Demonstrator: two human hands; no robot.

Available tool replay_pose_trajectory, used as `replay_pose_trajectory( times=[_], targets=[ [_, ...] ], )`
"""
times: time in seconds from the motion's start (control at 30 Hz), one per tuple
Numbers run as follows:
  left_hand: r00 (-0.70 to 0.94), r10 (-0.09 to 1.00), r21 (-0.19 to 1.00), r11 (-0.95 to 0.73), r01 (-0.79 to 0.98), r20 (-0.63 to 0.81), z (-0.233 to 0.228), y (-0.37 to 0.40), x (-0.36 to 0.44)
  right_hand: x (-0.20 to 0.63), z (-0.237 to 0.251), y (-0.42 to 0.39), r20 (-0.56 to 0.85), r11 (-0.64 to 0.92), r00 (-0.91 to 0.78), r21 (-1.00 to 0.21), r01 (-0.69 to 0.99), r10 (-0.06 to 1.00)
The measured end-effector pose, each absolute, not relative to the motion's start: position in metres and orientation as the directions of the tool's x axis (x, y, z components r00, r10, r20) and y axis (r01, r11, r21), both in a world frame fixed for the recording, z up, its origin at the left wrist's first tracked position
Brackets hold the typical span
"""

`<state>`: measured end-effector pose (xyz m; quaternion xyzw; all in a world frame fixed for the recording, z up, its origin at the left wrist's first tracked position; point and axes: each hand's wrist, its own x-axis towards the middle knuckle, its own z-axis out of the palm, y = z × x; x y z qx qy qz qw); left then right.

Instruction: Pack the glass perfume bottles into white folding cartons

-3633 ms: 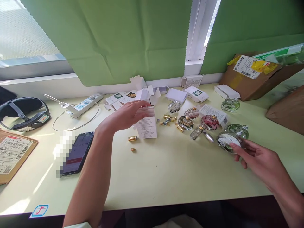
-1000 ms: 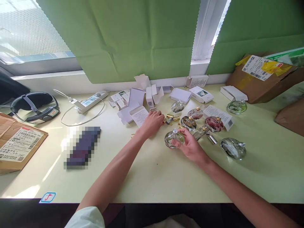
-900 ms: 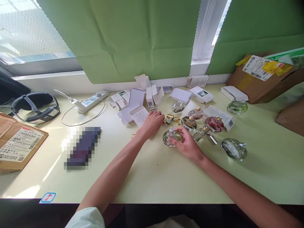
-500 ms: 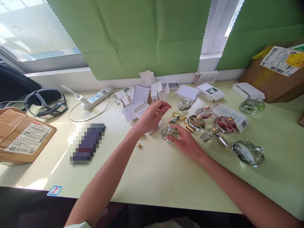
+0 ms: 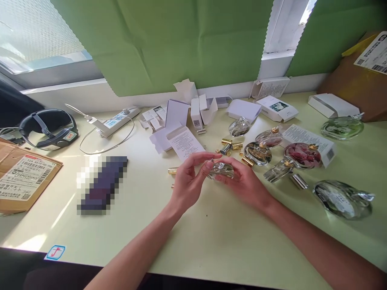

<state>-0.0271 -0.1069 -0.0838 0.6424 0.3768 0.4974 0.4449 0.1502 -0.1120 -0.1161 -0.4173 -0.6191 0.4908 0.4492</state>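
Both hands are meeting over the pale green worktop [image 5: 211, 237]. The right hand [image 5: 246, 183] is cupping a small clear glass bottle [image 5: 220, 170], while the left hand [image 5: 189, 181] is touching its top with thumb and forefinger. Just behind them, gold caps [image 5: 231, 144] are lying scattered among more round bottles [image 5: 258, 152]. White cartons [image 5: 198, 114] are standing near the window sill.
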Motion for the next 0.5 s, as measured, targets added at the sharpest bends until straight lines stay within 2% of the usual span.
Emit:
replay_pose_trajectory(
  times=[0.17, 0.33, 0.5],
  targets=[
    [0.28, 0.865, 0.901, -0.433, -0.003, 0.417, -0.088, -0.1, -0.014, 0.151, -0.115, -0.113, 0.134, 0.166, -0.217, -0.976, 0.139, 0.967],
    [0.287, 0.799, 0.815, -0.572, 0.092, 0.528, -0.095, -0.093, -0.009, 0.154, -0.114, -0.113, 0.147, 0.174, -0.193, -0.976, 0.128, 0.97],
    [0.247, 0.804, 0.796, -0.584, 0.158, 0.541, -0.105, -0.095, -0.011, 0.155, -0.113, -0.112, 0.174, 0.198, -0.204, -0.975, 0.103, 0.964]
  ],
)
